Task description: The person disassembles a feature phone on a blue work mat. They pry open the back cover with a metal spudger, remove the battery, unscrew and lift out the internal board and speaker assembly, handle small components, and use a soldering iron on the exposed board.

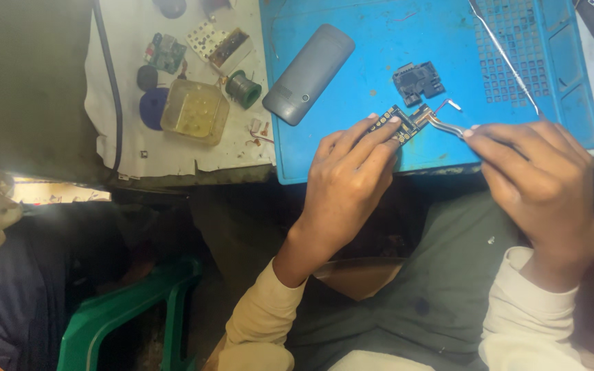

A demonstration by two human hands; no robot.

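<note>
Here, left hand [348,175] fingers pinch the small dark rectangular circuit board [400,124], long axis slanting up-right; right hand [541,178] fingers pinch curved metal tweezers [445,126], tip touching board's right end.

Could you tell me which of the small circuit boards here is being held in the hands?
The dark board on the blue mat, pinched by the left hand; the green board lies untouched.

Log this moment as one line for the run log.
left hand: pins circuit board on blue mat | right hand: tweezers at board edge | nearby: grey phone shell
</note>
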